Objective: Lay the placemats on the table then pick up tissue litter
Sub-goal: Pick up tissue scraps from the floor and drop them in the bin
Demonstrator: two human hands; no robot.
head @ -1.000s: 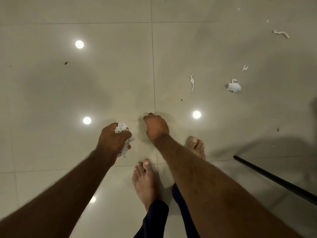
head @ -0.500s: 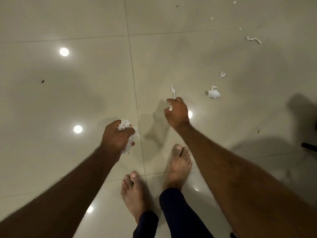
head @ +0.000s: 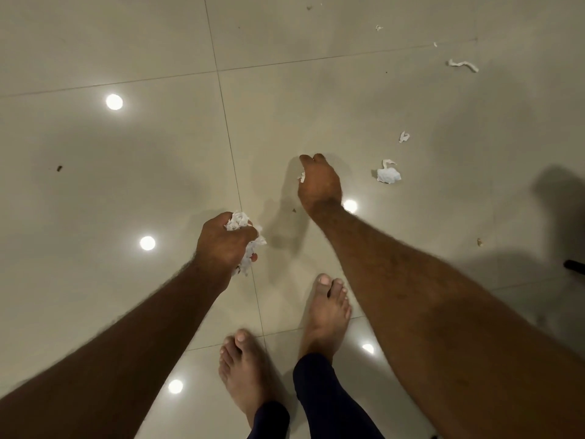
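Plainly into the litter half of the job, judging by the tiled floor (head: 126,172) underfoot; no placemats or counter to be seen from this angle.

Clenching a wad of tissue (head: 240,220) in the left grip (head: 226,245), at about 7 o'clock from the middle of the view, with paper spilling out above and below the curled fingers. Probably used as the store, leaving the other side free for picking.

Pinching a white scrap (head: 301,176) in the right grip (head: 319,182), just past centre toward 1 o'clock, fingertips drawn together and pointed down. Cannot tell whether touching the tile or just above it.

Lying at 3 o'clock from the right grip, near but apart: a crumpled tissue (head: 387,174). Further out at 1 o'clock, a torn piece (head: 403,136), then a twisted strip (head: 462,65) and tiny flecks (head: 378,27), well apart toward the top edge.

Standing barefoot at 6 o'clock, right foot (head: 326,308) ahead of left foot (head: 243,369), both apart from the litter.

No obstacle between the right grip and the crumpled tissue. Only a dark object (head: 574,267) poking in at the right edge, too cut off to name, and a dark speck (head: 59,168) far off at 9 o'clock.
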